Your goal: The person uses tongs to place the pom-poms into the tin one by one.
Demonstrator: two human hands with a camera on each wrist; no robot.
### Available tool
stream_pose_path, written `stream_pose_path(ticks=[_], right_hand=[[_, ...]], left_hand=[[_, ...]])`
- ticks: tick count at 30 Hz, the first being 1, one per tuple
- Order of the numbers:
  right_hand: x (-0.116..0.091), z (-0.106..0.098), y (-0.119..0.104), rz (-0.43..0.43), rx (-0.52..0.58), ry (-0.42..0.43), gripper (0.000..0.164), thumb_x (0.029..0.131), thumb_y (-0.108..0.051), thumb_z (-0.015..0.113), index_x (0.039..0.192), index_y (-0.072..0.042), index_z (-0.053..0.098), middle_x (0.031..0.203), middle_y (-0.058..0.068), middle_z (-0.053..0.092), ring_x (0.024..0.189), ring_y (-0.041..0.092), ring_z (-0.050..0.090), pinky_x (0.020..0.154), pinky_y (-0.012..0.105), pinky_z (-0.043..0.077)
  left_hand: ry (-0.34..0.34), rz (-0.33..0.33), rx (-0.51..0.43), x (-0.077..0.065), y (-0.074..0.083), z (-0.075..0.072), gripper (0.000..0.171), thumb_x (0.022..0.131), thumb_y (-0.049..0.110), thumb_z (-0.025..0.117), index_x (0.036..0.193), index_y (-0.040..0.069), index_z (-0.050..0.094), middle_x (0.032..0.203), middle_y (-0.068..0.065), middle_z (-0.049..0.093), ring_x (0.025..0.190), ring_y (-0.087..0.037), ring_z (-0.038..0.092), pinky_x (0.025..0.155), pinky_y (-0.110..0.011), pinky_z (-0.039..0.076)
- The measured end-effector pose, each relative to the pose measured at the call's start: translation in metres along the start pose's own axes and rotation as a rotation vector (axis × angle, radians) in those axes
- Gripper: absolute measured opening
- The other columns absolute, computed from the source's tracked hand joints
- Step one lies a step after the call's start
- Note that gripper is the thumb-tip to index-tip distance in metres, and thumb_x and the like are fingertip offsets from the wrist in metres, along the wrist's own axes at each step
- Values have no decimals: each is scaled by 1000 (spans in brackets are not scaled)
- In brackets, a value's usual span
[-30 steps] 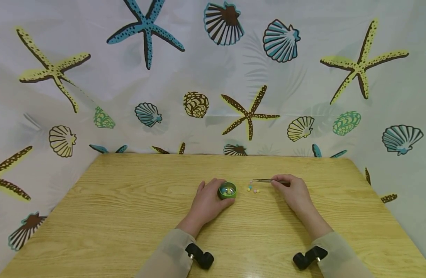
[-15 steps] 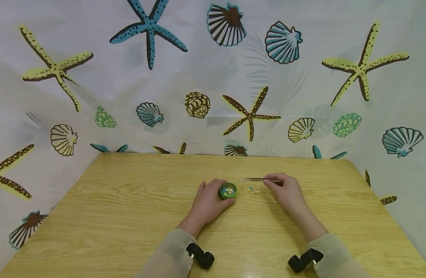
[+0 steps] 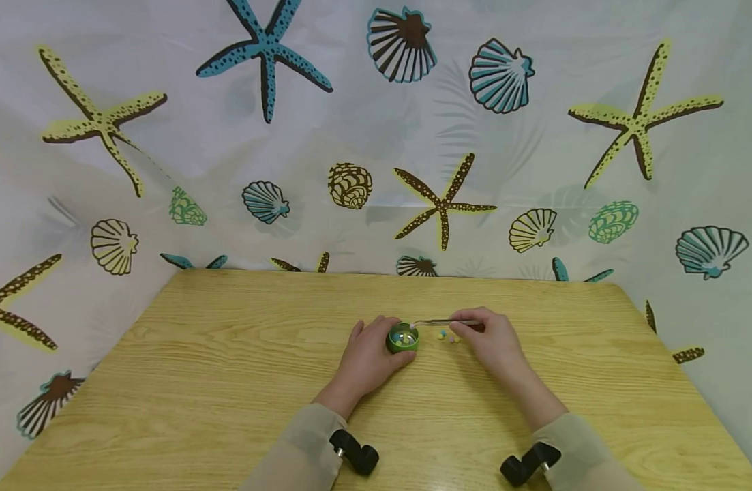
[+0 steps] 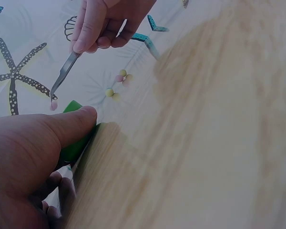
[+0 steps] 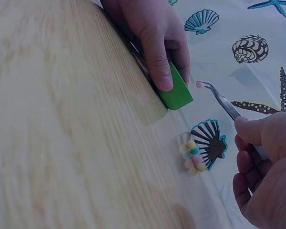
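Observation:
My left hand (image 3: 365,356) grips a small round green container (image 3: 403,348) standing on the table, thumb in front and fingers behind. A few small pale and yellow balls show inside it. In my right hand (image 3: 491,335) I pinch curved-tip metal tweezers (image 3: 435,321), which point left. Their tips hold a small pink ball (image 5: 199,84) just above the container's rim, toward its right side. On the tabletop to the right of the container lie several loose balls (image 5: 194,160), yellow, pink and blue, partly beneath the tweezers.
Both hands work over a light wood-grain table (image 3: 228,382). Behind it and at its sides hangs a white cloth (image 3: 376,129) printed with starfish and shells. Black camera mounts (image 3: 354,453) sit on both wrists.
My right hand has moved left, carrying the tweezers and the pink ball from above the loose balls to the container's rim. My left hand has stayed around the container.

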State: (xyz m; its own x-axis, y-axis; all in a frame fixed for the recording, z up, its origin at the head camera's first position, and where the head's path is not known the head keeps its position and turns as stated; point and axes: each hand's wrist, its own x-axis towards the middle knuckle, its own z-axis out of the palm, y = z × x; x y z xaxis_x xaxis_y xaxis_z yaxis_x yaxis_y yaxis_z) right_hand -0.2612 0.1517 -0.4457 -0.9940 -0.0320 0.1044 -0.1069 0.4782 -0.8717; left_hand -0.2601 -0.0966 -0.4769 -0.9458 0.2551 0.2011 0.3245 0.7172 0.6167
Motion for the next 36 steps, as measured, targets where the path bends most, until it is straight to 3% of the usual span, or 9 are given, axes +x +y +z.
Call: stream_pose_path(ticks=[17,24,36], right_hand=[[-1,8,0,-36,-8,-2,17,108,-17,75,121,-8,83,118,7,77,104,22,72,87,34,58],[-1,-1,0,-8,-10,23,19,108,-19,75,122,-10,83,122,7,77,109,25,70,92,38,57],[0,-23,10,10,-8,48,22,109,-21,75,124,-8,82,127,10,76,109,26,69,89,36,56]], left_hand=[[2,5,13,1,-1,3,63,98,32,89,148,3,64,148,-17,67,151,-38,52,133,-63,19],[2,1,12,0,-1,3,63,97,31,89,148,3,64,147,-17,68,150,-38,53,133,-62,19],[1,-6,15,0,0,2,64,98,30,89,149,2,63,148,-17,68,150,-37,53,134,-61,18]])
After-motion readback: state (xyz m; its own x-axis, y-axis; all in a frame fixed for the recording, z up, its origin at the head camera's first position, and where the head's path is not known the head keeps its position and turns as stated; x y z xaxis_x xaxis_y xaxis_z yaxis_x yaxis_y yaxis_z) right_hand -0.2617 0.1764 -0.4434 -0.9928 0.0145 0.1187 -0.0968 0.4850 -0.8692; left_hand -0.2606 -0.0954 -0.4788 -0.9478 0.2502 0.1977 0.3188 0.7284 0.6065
